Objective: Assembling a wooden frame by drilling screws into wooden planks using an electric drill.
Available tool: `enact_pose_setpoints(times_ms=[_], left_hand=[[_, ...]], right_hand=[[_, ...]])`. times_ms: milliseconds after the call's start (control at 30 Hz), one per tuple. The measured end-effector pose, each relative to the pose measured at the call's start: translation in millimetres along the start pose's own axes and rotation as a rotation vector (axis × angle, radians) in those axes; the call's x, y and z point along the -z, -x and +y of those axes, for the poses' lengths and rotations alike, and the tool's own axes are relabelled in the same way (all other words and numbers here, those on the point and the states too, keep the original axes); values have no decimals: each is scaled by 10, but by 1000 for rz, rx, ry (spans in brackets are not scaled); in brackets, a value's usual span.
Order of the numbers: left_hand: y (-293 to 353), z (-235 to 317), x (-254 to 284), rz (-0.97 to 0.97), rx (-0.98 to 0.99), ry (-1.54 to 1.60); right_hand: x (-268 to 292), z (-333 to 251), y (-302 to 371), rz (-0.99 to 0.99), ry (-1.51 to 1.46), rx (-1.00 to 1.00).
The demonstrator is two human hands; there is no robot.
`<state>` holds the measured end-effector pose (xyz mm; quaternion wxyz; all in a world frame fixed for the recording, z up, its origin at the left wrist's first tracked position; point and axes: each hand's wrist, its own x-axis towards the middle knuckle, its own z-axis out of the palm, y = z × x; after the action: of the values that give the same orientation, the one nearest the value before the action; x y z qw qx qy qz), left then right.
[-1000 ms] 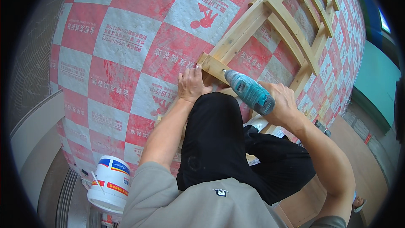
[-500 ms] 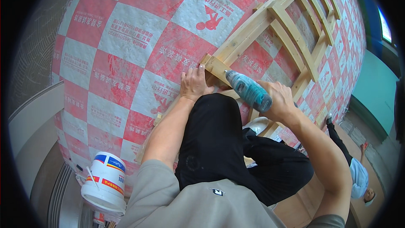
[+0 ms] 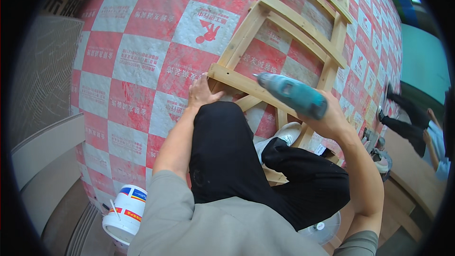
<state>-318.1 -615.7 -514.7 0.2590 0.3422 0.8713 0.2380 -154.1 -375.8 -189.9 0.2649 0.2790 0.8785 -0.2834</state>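
Observation:
A ladder-like frame of pale wood [image 3: 279, 8] lies over the red-and-white checked sheeting, stretching away to the far right. At its near end, my left hand [image 3: 201, 92] is closed around the corner, fingers at the outer side and thumb toward the inside. The near crosspiece [image 3: 244, 84] has a small dark spot close to its left end. My right hand [image 3: 329, 119] grips a teal-and-grey cordless drill [image 3: 293, 94]. The drill's tip points left, over the crosspiece and to the right of the dark spot. Motion blurs the drill slightly.
My bent knee [image 3: 220, 132] is close beside the frame's near end. A white bucket [image 3: 124, 215] stands at lower left, near a pale panel edge [image 3: 47, 144]. At the right, another person [image 3: 412, 125] is in dark trousers. Tools [image 3: 377, 151] lie near that person.
The drill has moved right and away from the crosspiece's left end, uncovering the dark spot. My left hand stays at the corner. The view has shifted, showing more of the person at right.

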Motion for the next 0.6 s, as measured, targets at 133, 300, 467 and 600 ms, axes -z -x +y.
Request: enact_pose_setpoints(times_ms=[133, 300, 467, 600], left_hand=[[161, -700, 240, 174, 258, 389], [404, 56, 1075, -45, 640, 1818], [704, 1269, 1306, -253, 623, 1832], [798, 1533, 1056, -472, 720, 1761]], right_hand=[[-51, 469, 657, 134, -260, 30], [-402, 891, 971, 285, -499, -66], [-268, 659, 840, 117, -532, 194], [-246, 597, 762, 74, -511, 318]])
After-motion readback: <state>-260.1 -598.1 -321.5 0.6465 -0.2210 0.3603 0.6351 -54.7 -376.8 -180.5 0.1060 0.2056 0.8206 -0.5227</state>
